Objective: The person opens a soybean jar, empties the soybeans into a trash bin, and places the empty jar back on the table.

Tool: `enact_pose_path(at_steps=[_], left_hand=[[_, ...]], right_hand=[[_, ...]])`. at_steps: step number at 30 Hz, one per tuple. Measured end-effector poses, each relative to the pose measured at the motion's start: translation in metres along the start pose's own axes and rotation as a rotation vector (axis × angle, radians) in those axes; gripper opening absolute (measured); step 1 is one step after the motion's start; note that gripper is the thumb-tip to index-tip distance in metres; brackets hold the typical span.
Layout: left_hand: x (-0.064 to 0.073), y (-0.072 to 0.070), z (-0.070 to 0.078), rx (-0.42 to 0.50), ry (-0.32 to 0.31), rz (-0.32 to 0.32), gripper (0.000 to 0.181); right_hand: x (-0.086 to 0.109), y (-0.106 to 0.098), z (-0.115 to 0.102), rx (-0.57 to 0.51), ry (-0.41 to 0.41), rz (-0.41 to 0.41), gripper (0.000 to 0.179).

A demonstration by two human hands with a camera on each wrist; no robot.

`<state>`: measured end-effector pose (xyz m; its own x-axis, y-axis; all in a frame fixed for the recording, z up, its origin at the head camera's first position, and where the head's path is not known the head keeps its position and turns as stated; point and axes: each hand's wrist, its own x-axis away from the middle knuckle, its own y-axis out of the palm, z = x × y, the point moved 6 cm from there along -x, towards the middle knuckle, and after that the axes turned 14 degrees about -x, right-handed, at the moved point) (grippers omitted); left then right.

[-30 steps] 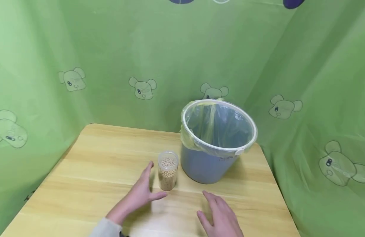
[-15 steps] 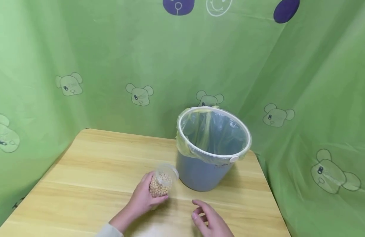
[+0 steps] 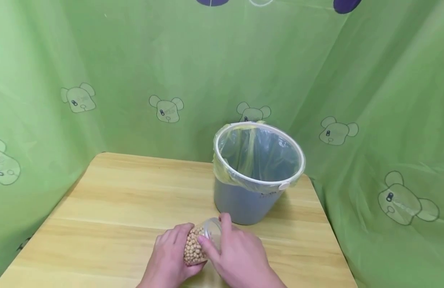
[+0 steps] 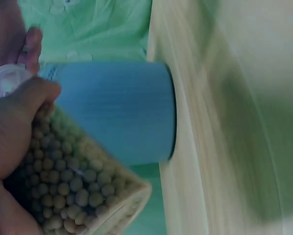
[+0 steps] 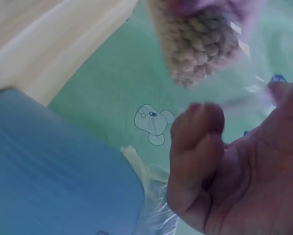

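My left hand (image 3: 169, 254) grips a clear plastic jar (image 3: 195, 246) filled with round beige beans. The jar leans over to the right, its base showing in the left wrist view and raised from the tabletop. At its upper end is a translucent lid (image 3: 214, 231), which my right hand (image 3: 241, 254) holds between thumb and fingers. In the right wrist view, the curled fingers (image 5: 198, 147) are at the lid's blurred rim, with the beans (image 5: 200, 44) above them. Part of the jar is hidden behind my left fingers.
Behind my hands, a blue-grey bin (image 3: 240, 200) with a white ring and a yellowish bag liner (image 3: 225, 172) stands on the wooden table (image 3: 135, 192). A green curtain (image 3: 193, 60) with bear prints surrounds the table's back and sides.
My left hand, at first open beside the standing jar, has gripped it, lifted it and tipped it rightward. My right hand has moved left from the table's front onto the lid.
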<state>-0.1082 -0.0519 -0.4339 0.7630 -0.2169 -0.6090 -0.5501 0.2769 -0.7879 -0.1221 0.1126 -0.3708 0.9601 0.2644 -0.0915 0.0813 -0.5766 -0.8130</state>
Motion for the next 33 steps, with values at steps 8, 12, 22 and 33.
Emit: enact_pose_path(at_steps=[8, 12, 22, 33], left_hand=[[0.001, -0.002, 0.007, 0.055, 0.018, 0.059, 0.102], [0.003, 0.001, 0.008, 0.153, -0.02, -0.054, 0.099], [0.004, 0.01, -0.014, 0.67, 0.068, -0.415, 0.082], [0.005, 0.005, -0.024, 0.287, 0.064, -0.156, 0.097]], right_hand=[[-0.007, 0.0, -0.007, 0.125, -0.114, 0.164, 0.051], [-0.005, 0.004, 0.001, 0.073, -0.15, 0.241, 0.048], [0.003, 0.008, -0.009, 0.026, -0.645, 0.185, 0.058], [0.001, -0.009, -0.009, -0.07, -0.059, -0.206, 0.112]])
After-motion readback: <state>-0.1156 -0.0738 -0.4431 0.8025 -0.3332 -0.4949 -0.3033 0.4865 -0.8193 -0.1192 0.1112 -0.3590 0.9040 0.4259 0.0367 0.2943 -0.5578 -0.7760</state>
